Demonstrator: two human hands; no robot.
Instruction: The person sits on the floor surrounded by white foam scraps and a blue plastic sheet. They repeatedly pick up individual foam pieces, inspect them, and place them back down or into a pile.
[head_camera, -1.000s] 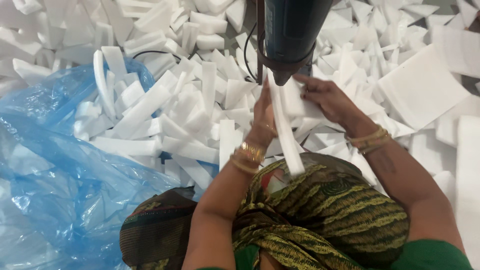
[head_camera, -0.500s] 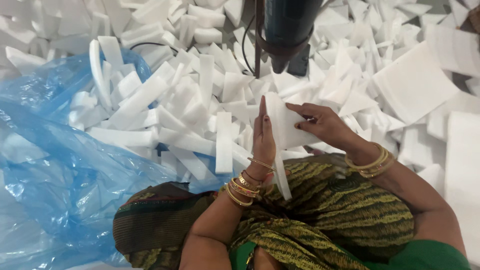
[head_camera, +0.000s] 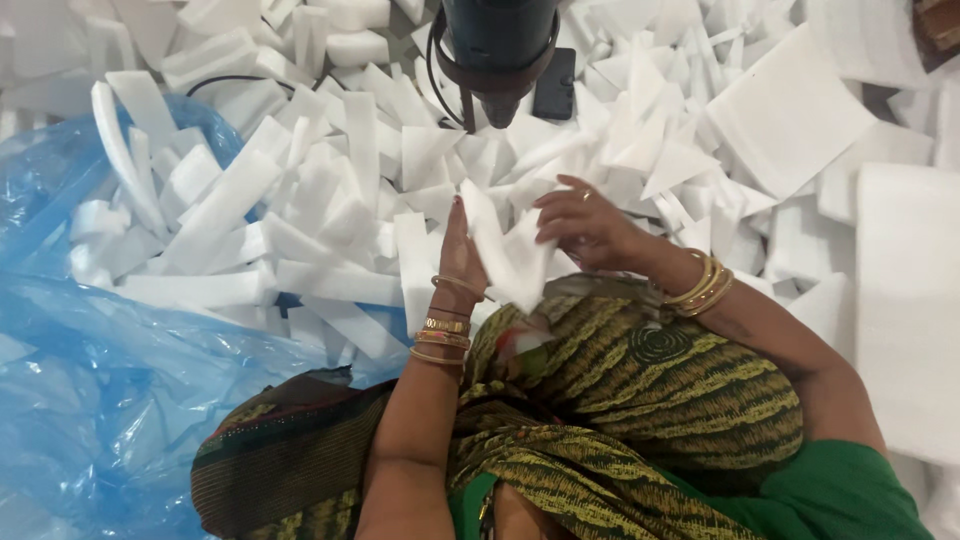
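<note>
Foam offcuts (head_camera: 330, 200) and blue plastic bag (head_camera: 90, 400) surround both hands.

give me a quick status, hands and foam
Left hand and right hand both gripping one white foam piece over the lap. Black tool hangs just above. Foam offcuts and blue bag to the left.

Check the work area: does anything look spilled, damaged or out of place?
Nothing looks damaged. White foam strips lie heaped loosely, some spilling onto the blue plastic bag. Both hands, left hand and right hand, hold a foam piece below the dark tool.
</note>
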